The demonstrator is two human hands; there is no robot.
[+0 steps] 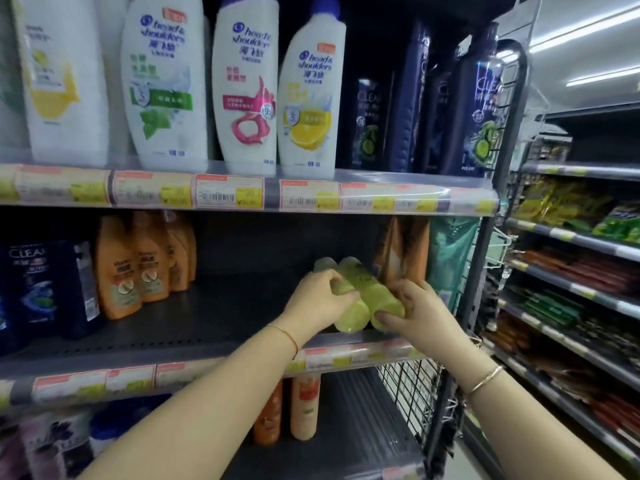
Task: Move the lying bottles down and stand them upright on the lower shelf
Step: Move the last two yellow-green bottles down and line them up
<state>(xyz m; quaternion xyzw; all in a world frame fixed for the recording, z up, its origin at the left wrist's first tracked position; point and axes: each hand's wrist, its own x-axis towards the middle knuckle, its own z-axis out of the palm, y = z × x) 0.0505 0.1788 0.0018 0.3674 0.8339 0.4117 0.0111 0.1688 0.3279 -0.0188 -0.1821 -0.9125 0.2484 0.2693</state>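
While both hands close on them at once, the two pale yellow-green translucent plastic bottles (360,299) lie on their sides, touching each other, bases toward the front edge of the dark grey metal middle shelf (194,327), right of centre. The left hand (317,301) wraps its fingers over the left bottle; the right hand (412,311) curls around the right bottle near its base. Whether either bottle is already off the shelf, I cannot tell.

The main risk, as I judge it, is slippage: smooth round bottles gripped side-on, one per hand, may twist or roll out as they clear the shelf lip with its strip of pink and yellow price labels (346,358). A forearm could also catch that lip on the way down. On the lower shelf (346,441), two tall orange-and-peach bottles (291,408) stand near the free space, so a hasty placement could knock them over, and a bottle set down tilted could topple against the black wire side grid (408,393).

Counted: two lying green bottles, two hands, two wrist bangles. On the middle shelf at least three upright orange bottles (138,268) show at the front, with more behind, blurred. The top shelf holds four white shampoo bottles (242,84) and several dark navy ones (474,105), too dim to number.
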